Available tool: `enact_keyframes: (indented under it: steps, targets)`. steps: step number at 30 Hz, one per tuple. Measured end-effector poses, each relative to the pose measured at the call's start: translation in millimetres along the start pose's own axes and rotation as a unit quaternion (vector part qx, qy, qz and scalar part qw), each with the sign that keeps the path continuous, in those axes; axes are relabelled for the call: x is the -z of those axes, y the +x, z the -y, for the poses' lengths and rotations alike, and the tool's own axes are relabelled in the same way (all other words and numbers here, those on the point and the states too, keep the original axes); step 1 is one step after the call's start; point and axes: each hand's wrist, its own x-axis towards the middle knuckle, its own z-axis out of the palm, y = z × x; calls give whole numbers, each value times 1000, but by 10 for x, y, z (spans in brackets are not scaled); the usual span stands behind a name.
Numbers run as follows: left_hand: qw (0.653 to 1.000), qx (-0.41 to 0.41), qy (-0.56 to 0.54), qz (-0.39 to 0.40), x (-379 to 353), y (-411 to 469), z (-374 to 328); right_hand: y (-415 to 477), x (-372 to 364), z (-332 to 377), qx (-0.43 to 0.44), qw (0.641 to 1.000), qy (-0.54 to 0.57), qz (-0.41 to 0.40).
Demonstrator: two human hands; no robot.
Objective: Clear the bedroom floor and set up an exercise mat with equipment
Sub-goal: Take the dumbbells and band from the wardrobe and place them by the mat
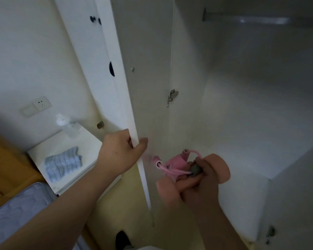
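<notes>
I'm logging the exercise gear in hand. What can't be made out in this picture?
Head view:
- dumbbell: bar hidden by the right hand gripping it.
- pink cord: blurred and bunched; its type and length unclear.
- dark object: cut off by the bottom edge.
- clear bottle: blurred, label unreadable.
- floor: only a strip shows beside the wardrobe door the left hand grips.

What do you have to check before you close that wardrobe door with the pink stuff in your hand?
1. Grip on the door: ok, the left hand grips the edge of the wardrobe door.
2. Grip on the weight: ok, the right hand holds the dumbbell.
3. Rope secured: not ok, the pink skipping rope is in the same hand, but one handle dangles loose.
4. Handle out of the door's swing: cannot tell, it hangs near the door's lower edge.
5. Nothing else needed from inside: cannot tell, part of the wardrobe is out of view.
</notes>
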Motion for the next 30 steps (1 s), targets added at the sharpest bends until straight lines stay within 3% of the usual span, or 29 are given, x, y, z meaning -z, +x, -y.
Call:
enact_keyframes:
  steps: [3, 8, 20, 25, 30]
  targets:
    - [994, -42, 3, 97, -152, 66, -285, -2, 134, 234, -20, 998, 35, -48]
    - [983, -140, 63, 106, -558, 53, -748, -151, 338, 580, -6, 992, 95, -86]
    - [948, -241, 12, 208, -1600, 433, -1737, -626, 620, 1307, 215, 949, 171, -157]
    - [933, -255, 7, 256, -1797, 659, -1911, -715, 689, 1453, 254, 927, 205, -185]
    - [918, -319, 10, 233, -2007, 874, -2015, -576, 705, 1495, 292, 906, 231, -203]
